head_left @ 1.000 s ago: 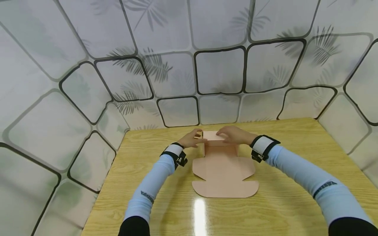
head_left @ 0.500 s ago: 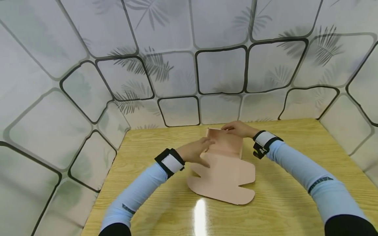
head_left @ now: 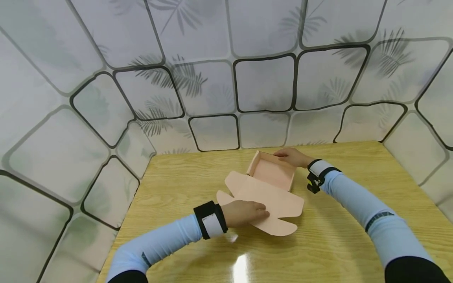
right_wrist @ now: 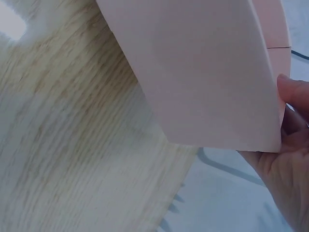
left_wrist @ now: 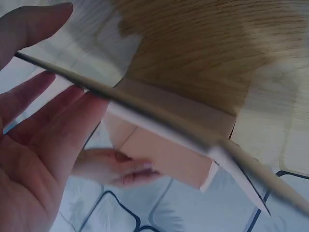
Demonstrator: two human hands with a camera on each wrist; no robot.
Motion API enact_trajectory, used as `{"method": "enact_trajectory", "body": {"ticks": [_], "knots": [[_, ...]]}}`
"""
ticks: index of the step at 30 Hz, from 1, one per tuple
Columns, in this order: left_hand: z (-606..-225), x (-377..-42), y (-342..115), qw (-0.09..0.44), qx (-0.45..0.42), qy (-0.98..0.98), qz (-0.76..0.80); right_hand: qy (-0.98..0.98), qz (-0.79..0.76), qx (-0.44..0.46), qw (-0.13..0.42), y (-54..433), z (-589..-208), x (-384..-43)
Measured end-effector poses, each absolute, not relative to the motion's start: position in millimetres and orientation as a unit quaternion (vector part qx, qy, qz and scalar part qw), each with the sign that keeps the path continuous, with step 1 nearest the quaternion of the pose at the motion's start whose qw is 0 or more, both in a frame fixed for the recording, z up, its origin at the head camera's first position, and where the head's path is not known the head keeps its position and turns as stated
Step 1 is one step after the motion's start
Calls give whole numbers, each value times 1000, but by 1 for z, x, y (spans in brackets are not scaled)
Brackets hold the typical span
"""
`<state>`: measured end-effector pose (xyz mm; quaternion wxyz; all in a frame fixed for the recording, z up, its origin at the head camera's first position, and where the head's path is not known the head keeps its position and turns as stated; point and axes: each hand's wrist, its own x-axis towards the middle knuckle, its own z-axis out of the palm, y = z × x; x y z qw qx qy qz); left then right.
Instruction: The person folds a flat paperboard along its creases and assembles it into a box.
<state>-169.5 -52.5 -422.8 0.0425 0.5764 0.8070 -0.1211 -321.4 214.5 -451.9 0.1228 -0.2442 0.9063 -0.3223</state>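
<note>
2 hands (head_left: 245, 213) (head_left: 292, 157) pinch, the right stretched farther forward.

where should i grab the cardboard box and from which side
Probably the far wall of the cardboard box, by its right corner, coming from the right as the right hand does, pinching the thin edge. That wall is raised; the lid is a flat flap, likely to swing or bend.
</note>
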Motion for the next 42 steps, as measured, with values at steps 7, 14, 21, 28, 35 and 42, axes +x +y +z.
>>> {"method": "enact_trajectory", "body": {"ticks": [7, 14, 21, 28, 35, 42], "knots": [[-392, -187, -56, 61, 558, 825, -72, 908, -303, -261, 128, 222, -462, -314], [-377, -231, -80, 45, 510, 857, -55, 906, -257, -303, 144, 237, -463, -303], [-390, -298, -113, 13, 432, 902, -24, 924, -195, -314, 97, 237, -458, -289], [-425, -379, -133, -17, 434, 898, 66, 915, -98, -388, 39, 224, -454, -253], [-371, -361, -101, 46, 370, 924, 88, 921, -56, -384, 23, 184, -446, -210], [-351, -347, -64, -6, 336, 938, 80, 910, -34, -413, -21, 150, -453, -192]]}}
